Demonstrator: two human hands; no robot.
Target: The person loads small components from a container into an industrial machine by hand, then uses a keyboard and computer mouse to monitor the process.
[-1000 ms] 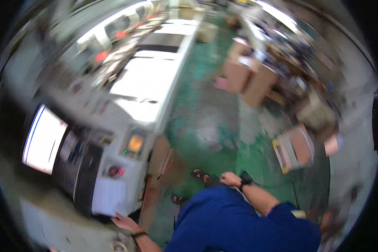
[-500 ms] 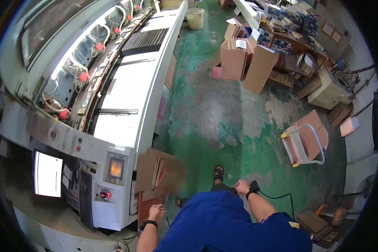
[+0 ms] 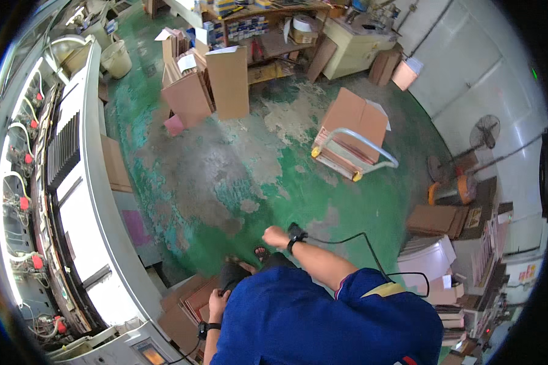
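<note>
My right hand (image 3: 276, 237) hangs in front of me over the green floor with its fingers curled in; I see nothing in it. A black band with a dark device and a cable sits on that wrist. Low beside my dark trousers is my left hand (image 3: 216, 306), its fingers loosely closed with nothing visible in them. It is nearest to a stack of brown boards (image 3: 198, 301) leaning by the machine's end. A hand trolley (image 3: 354, 152) with a curved light-blue handle carries large copper-brown panels (image 3: 354, 115) ahead to the right.
A long white machine (image 3: 103, 201) with lit nozzles and hoses runs along the left. Upright boards (image 3: 228, 82) stand on the floor before a shelf. A pale bucket (image 3: 116, 59) is at the far left. Stacked brown boards (image 3: 432, 220) and a fan (image 3: 485, 131) are at the right.
My view has swung right, toward the trolley, and the machine has slid to the left edge. My body has turned and stepped; both hands remain low near my trousers.
</note>
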